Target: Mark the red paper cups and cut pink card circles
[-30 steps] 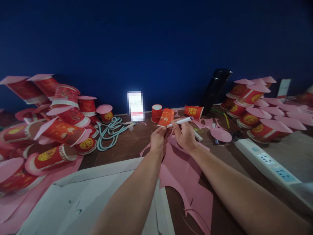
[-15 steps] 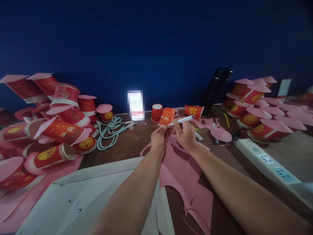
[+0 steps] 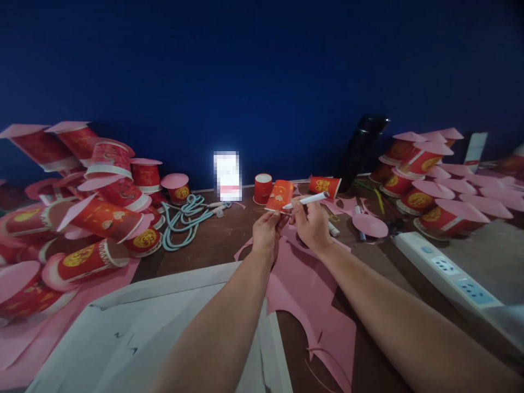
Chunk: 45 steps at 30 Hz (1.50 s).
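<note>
My left hand [image 3: 266, 233] pinches the near end of a red paper cup [image 3: 281, 193] with a gold print and a white rim. In my right hand [image 3: 311, 221] is a white marker pen [image 3: 308, 200], its tip at the cup's lower right side, close to my left fingers. Whether the tip touches the cup, I cannot tell. Beneath both hands lies a cut pink paper sheet [image 3: 303, 278]. Just behind the held cup another red cup [image 3: 262, 189] stands upright, and a third cup [image 3: 325, 186] rests on its side to the right.
Red cups with pink paper discs are piled at the left [image 3: 110, 215] and right [image 3: 421, 199]. A pale blue cable [image 3: 180, 232], a lit phone [image 3: 227, 176], a black bottle [image 3: 363, 144], a loose pink disc [image 3: 370, 225], white board [image 3: 164, 322] and power strip [image 3: 446, 281] surround the hands.
The marker and my right hand have shifted very slightly to the right. The held cup has moved a touch the same way; my left hand keeps its grip.
</note>
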{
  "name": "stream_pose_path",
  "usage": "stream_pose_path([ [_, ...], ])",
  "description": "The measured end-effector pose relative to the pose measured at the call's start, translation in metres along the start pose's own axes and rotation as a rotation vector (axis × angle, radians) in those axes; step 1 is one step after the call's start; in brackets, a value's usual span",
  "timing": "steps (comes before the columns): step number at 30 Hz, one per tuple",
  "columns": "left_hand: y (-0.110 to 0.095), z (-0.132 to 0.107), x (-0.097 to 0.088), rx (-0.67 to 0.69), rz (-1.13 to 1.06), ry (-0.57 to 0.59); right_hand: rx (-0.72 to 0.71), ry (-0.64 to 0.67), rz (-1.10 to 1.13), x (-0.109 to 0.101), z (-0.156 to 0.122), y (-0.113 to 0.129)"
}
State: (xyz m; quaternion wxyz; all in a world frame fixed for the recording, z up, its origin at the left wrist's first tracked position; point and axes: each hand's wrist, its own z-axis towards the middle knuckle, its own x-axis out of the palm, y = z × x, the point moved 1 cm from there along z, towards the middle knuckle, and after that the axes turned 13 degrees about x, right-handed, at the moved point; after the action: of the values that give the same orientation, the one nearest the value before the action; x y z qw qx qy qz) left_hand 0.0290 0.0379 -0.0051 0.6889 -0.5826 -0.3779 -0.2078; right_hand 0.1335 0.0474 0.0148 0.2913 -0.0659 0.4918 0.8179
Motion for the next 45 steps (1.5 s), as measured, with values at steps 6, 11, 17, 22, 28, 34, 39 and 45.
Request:
stream_pose_path([
  [6, 0.000, 0.000, -0.001, 0.008, 0.018, 0.018, 0.019, -0.001, 0.016, -0.001, 0.000, 0.001],
  [11, 0.001, 0.000, -0.001, 0.013, 0.018, 0.024, 0.000, -0.029, 0.013, -0.001, 0.001, -0.001],
  [17, 0.001, -0.001, -0.001, 0.011, 0.008, 0.031, 0.017, -0.034, 0.036, 0.000, 0.002, -0.003],
  [22, 0.002, 0.000, -0.002, 0.017, -0.005, 0.036, 0.018, -0.054, 0.016, 0.001, 0.002, -0.003],
  [28, 0.000, -0.001, -0.001, 0.004, 0.003, 0.036, 0.060, -0.047, 0.046, 0.000, 0.002, -0.002],
  [34, 0.000, -0.001, -0.002, -0.004, -0.012, -0.004, 0.020, -0.026, 0.034, 0.000, 0.001, -0.004],
  [39, 0.001, 0.004, -0.003, -0.044, -0.069, -0.138, 0.043, 0.031, 0.122, -0.002, -0.002, -0.001],
  [45, -0.003, 0.005, -0.001, -0.120, -0.128, -0.202, 0.106, -0.078, 0.233, 0.002, 0.007, -0.015],
])
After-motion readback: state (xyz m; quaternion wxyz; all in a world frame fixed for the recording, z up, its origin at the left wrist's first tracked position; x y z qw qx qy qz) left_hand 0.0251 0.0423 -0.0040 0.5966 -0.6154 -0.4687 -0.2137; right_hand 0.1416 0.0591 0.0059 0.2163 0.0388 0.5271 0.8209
